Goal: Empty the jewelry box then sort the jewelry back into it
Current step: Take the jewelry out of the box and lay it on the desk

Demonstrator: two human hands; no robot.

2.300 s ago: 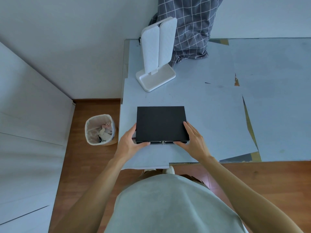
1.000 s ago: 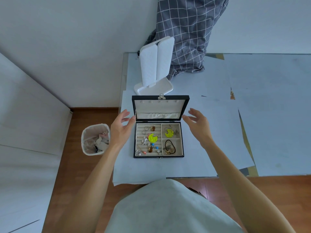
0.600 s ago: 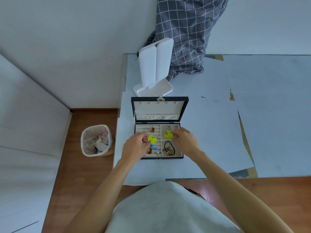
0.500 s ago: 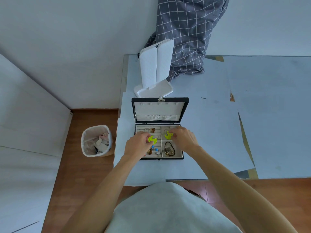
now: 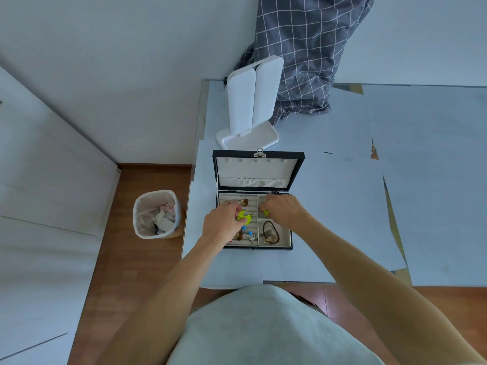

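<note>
The black jewelry box (image 5: 263, 248) lies open on the table, its lid (image 5: 237, 153) standing up at the back. My left hand (image 5: 222, 223) is over the ring-roll section, its fingertips pinching the edge of a yellow-green earring (image 5: 245, 216). My right hand (image 5: 286, 210) curls over the upper right compartment and pinches a second yellow-green earring (image 5: 266, 213), which it mostly hides. A dark cord bracelet (image 5: 271, 230) with gold pieces fills the lower right compartment. Blue beads (image 5: 246, 231) and small brown earrings lie on the ring rolls.
A white folding mirror stand (image 5: 250, 111) stands just behind the box, with a grey checked cloth (image 5: 303, 61) beyond it. The table (image 5: 342, 206) is covered in pale paper sheets. A lined waste bin (image 5: 156, 214) sits on the floor to the left.
The closed box was opened and its lid raised. Both hands then came down into the tray and closed their fingers on the two yellow-green earrings.
</note>
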